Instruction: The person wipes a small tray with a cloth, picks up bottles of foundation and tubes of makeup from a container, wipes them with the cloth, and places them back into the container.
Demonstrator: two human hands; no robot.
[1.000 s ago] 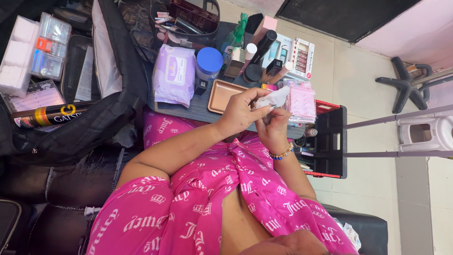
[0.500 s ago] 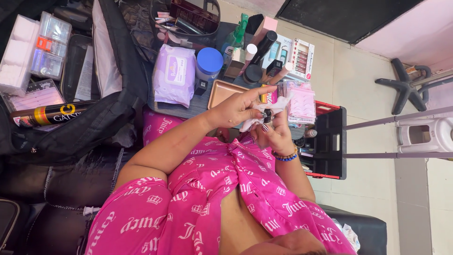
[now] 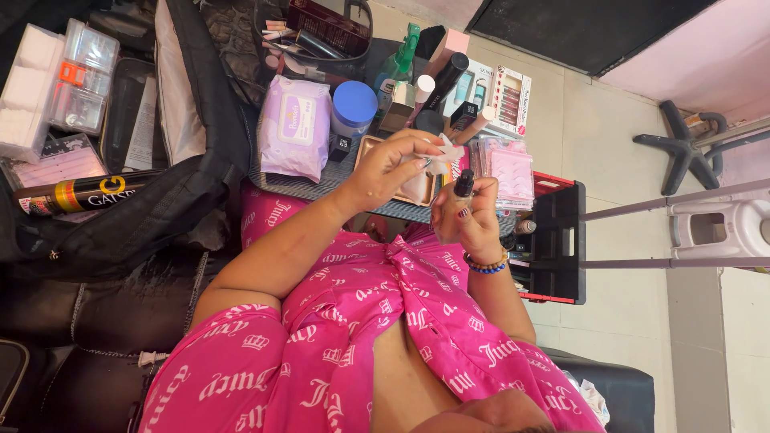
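Observation:
My left hand (image 3: 391, 167) pinches a crumpled white wipe (image 3: 445, 152) just above a rose-gold tray (image 3: 370, 152) on the small dark table. My right hand (image 3: 472, 226), with a bead bracelet on its wrist, grips a small bottle with a black cap (image 3: 464, 185) and holds it upright. The wipe is a little to the upper left of the bottle's cap and apart from it. Both hands hover over my lap in a pink printed garment.
The table holds a purple wipes pack (image 3: 295, 127), a blue-lidded jar (image 3: 354, 104), a green spray bottle (image 3: 403, 56), several tubes and pink lash packs (image 3: 513, 172). A black and red crate (image 3: 559, 240) stands to the right. Left are an open black bag, clear organiser boxes (image 3: 76, 80) and a spray can (image 3: 84, 196).
My left hand has pulled the wipe off the bottle and moved it up and left over the tray. The bottle's black cap is now uncovered in my right hand.

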